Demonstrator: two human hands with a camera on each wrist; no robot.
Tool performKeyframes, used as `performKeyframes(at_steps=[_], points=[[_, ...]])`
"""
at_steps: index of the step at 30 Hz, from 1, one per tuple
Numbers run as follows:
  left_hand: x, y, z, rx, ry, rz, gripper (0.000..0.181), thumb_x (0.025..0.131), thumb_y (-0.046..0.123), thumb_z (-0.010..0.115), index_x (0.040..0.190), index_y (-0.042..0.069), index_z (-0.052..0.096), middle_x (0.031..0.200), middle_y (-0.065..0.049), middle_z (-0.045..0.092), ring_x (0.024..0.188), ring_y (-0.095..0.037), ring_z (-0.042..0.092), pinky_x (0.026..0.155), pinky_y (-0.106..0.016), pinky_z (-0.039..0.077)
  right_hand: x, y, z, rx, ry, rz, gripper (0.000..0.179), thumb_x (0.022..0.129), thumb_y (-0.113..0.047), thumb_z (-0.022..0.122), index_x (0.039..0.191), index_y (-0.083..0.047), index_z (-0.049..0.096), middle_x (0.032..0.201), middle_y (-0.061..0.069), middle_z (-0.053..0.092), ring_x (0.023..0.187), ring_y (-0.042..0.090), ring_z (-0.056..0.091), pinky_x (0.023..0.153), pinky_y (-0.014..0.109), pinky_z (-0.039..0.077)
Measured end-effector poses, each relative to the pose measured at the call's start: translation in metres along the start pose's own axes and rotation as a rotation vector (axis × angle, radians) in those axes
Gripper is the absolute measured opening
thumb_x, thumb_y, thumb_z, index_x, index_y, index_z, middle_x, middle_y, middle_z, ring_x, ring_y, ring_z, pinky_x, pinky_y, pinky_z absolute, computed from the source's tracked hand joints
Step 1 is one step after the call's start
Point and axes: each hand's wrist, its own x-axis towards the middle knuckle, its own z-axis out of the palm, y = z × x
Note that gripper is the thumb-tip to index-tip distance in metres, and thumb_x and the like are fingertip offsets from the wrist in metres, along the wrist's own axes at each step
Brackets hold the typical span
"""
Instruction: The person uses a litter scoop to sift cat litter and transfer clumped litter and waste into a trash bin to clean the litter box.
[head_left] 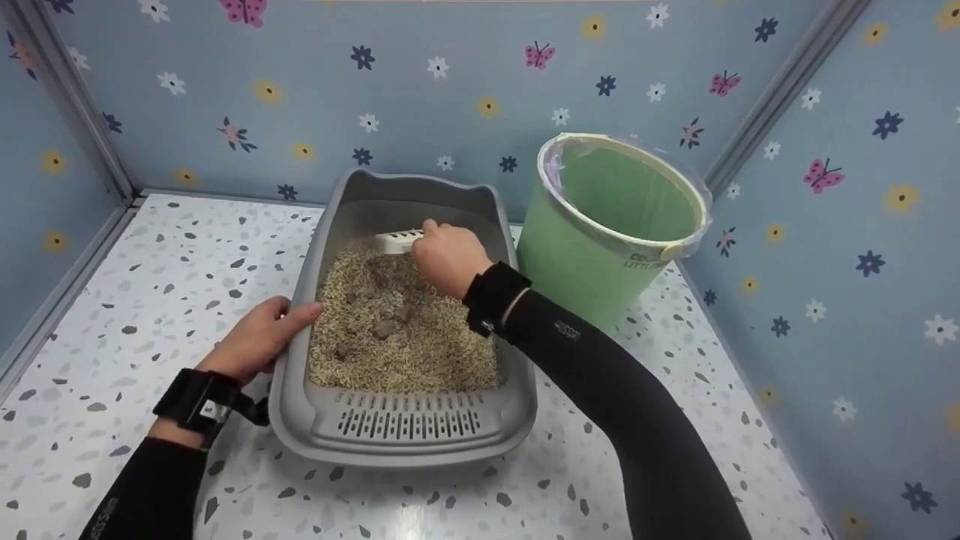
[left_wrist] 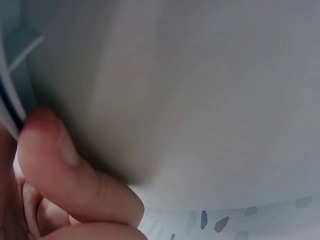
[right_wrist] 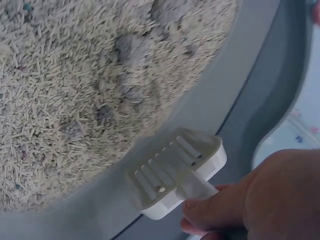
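A grey litter box (head_left: 405, 450) stands on the speckled table, holding pale pellet litter (head_left: 442, 360) with several darker clumps (head_left: 386, 328). My left hand (head_left: 251, 337) grips its left rim, thumb over the top; the left wrist view shows a finger (left_wrist: 75, 170) curled under the rim. In my right hand (head_left: 452, 259) is the handle of a white slotted litter scoop (head_left: 396, 241), held over the far part of the box. Seen from the right wrist, the scoop head (right_wrist: 172, 167) overlaps the inner wall, with a small pellet on its slots.
Close behind the box's right side stands a green bin (head_left: 592, 262) with a clear plastic liner over its rim. Blue flowered panels (head_left: 420, 97) enclose the table (head_left: 187, 277) at the back and both sides. A perforated step (head_left: 409, 416) forms the box's near end.
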Motion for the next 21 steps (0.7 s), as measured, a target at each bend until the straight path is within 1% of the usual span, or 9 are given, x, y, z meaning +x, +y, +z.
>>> performKeyframes(at_steps=[2, 6, 9, 14, 17, 19, 21], points=[[0.001, 0.001, 0.001, -0.003, -0.004, 0.000, 0.065, 0.111, 0.061, 0.061, 0.125, -0.002, 0.049, 0.097, -0.011, 0.058, 0.067, -0.016, 0.059, 0.054, -0.033, 0.058, 0.002, -0.001, 0.003, -0.004, -0.014, -0.016, 0.027, 0.113, -0.002, 0.057, 0.096, -0.006, 0.079, 0.105, 0.016, 0.070, 0.083, 0.031, 0.073, 0.071, 0.047, 0.067], [0.002, 0.003, 0.002, -0.013, -0.009, 0.008, 0.063, 0.111, 0.060, 0.061, 0.121, -0.001, 0.048, 0.091, -0.008, 0.055, 0.061, -0.012, 0.051, 0.049, -0.029, 0.051, 0.002, 0.000, 0.002, 0.015, -0.020, -0.029, 0.021, 0.109, -0.002, 0.062, 0.098, -0.006, 0.080, 0.106, 0.015, 0.071, 0.085, 0.030, 0.073, 0.073, 0.047, 0.067], [0.002, 0.003, 0.001, -0.018, -0.010, 0.014, 0.063, 0.112, 0.060, 0.061, 0.120, -0.001, 0.047, 0.088, -0.005, 0.052, 0.058, -0.009, 0.044, 0.047, -0.026, 0.044, 0.003, 0.007, 0.000, 0.030, -0.036, -0.003, 0.022, 0.108, 0.000, 0.062, 0.096, -0.006, 0.079, 0.108, 0.016, 0.071, 0.086, 0.031, 0.073, 0.075, 0.049, 0.067], [0.001, 0.001, 0.001, -0.013, -0.004, 0.007, 0.063, 0.112, 0.060, 0.060, 0.121, -0.001, 0.048, 0.091, -0.007, 0.055, 0.059, -0.010, 0.046, 0.047, -0.027, 0.047, 0.008, 0.023, 0.006, 0.067, -0.088, 0.064, 0.025, 0.112, -0.001, 0.057, 0.101, -0.002, 0.080, 0.112, 0.020, 0.070, 0.088, 0.036, 0.072, 0.079, 0.054, 0.066], [0.001, 0.000, 0.001, -0.012, -0.002, 0.009, 0.064, 0.112, 0.061, 0.060, 0.122, -0.002, 0.048, 0.091, -0.007, 0.055, 0.059, -0.010, 0.047, 0.047, -0.027, 0.047, 0.012, 0.030, 0.014, 0.068, -0.124, 0.107, 0.027, 0.115, -0.005, 0.055, 0.103, -0.002, 0.079, 0.115, 0.021, 0.070, 0.089, 0.036, 0.073, 0.081, 0.053, 0.066], [0.001, 0.000, 0.001, -0.012, -0.002, 0.013, 0.063, 0.112, 0.060, 0.060, 0.121, -0.001, 0.048, 0.090, -0.007, 0.055, 0.059, -0.010, 0.046, 0.047, -0.027, 0.046, 0.015, 0.029, 0.021, 0.037, -0.149, 0.111, 0.029, 0.117, -0.006, 0.054, 0.103, -0.003, 0.080, 0.118, 0.021, 0.070, 0.088, 0.034, 0.073, 0.081, 0.051, 0.067], [0.001, 0.001, 0.000, -0.007, -0.004, 0.011, 0.062, 0.112, 0.060, 0.060, 0.121, -0.001, 0.048, 0.089, -0.006, 0.054, 0.059, -0.009, 0.045, 0.046, -0.026, 0.045, 0.016, 0.025, 0.027, 0.013, -0.167, 0.094, 0.030, 0.116, -0.006, 0.054, 0.100, -0.005, 0.080, 0.119, 0.020, 0.071, 0.086, 0.032, 0.074, 0.078, 0.049, 0.067]])
